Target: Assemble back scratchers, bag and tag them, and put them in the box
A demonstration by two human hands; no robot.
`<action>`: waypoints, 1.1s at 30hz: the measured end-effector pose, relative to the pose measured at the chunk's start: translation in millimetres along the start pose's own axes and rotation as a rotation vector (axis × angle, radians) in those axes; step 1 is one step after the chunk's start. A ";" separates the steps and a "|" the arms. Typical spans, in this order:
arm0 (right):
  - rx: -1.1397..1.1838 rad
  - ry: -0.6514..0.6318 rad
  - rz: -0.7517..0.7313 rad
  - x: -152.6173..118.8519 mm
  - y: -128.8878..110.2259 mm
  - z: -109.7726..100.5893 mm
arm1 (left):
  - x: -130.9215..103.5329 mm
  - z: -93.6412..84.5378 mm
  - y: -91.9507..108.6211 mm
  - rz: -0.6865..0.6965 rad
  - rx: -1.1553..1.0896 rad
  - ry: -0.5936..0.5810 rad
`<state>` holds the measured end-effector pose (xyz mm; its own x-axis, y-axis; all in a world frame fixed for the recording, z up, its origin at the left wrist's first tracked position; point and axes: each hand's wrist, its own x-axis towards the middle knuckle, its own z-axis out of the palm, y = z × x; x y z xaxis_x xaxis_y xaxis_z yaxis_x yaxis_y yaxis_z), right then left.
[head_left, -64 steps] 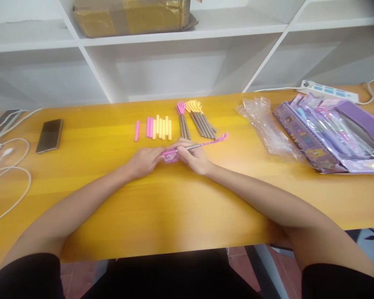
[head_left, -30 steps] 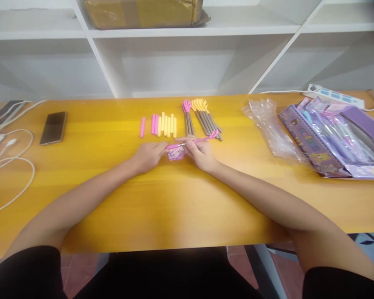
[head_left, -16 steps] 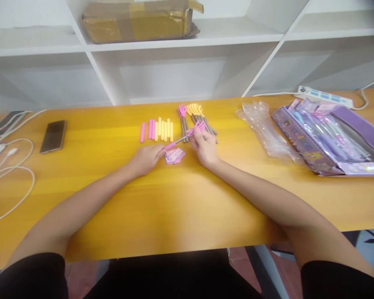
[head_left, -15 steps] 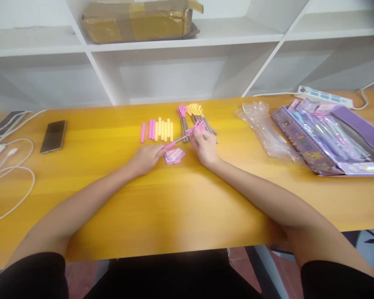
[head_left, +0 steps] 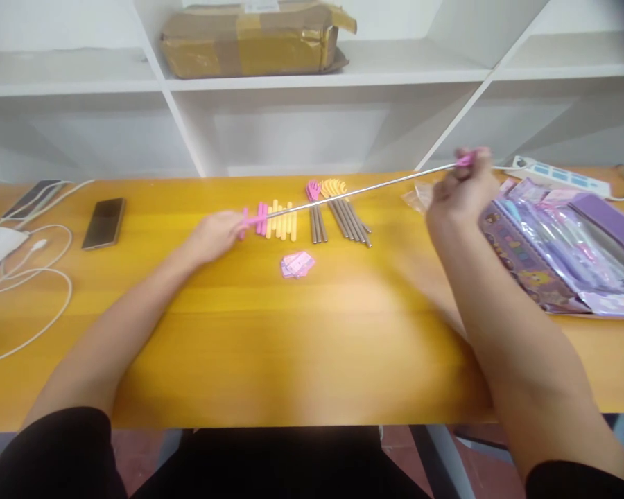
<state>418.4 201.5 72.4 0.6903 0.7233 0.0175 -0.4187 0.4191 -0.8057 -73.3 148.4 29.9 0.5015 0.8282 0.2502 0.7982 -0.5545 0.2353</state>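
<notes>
A telescopic back scratcher (head_left: 374,187) stretches between my hands, its thin metal rod drawn out long and sloping up to the right. My left hand (head_left: 219,234) is closed on the pink handle. My right hand (head_left: 465,187) grips the pink claw end, which its fingers mostly hide. Beneath the rod lie pink tubes (head_left: 261,218) and several yellow tubes (head_left: 281,222) in a row. Beside them are back scratcher rods with pink claws (head_left: 313,190) and others with yellow claws (head_left: 333,187). A small pile of pink cards (head_left: 297,264) lies nearer to me.
At right sits an open purple box (head_left: 541,270) of wrapped items, with clear plastic (head_left: 419,197) partly hidden by my right arm. A power strip (head_left: 561,177) lies behind it. A phone (head_left: 104,223) and white cables (head_left: 65,305) are at left. A cardboard box (head_left: 254,41) rests on the shelf.
My right hand has moved up and right with the claw end, and my left hand slightly left and up. The back scratcher's rod has gone from short to fully drawn out.
</notes>
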 end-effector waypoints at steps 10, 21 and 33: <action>0.223 0.102 0.036 61.0 -46.6 -4.4 | 31.7 -78.4 -80.9 -0.260 -0.600 0.357; 0.274 -0.055 0.172 36.8 -7.7 -5.0 | 68.0 -27.9 -74.5 -0.483 -1.805 1.096; -0.008 -0.045 0.155 28.5 48.7 -12.5 | 79.8 11.0 -54.7 -0.680 -1.986 1.092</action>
<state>425.1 235.7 26.2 0.5908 0.8028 -0.0808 -0.5131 0.2965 -0.8055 -73.3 245.8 26.7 -0.4132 0.8955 -0.1655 -0.7827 -0.2564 0.5671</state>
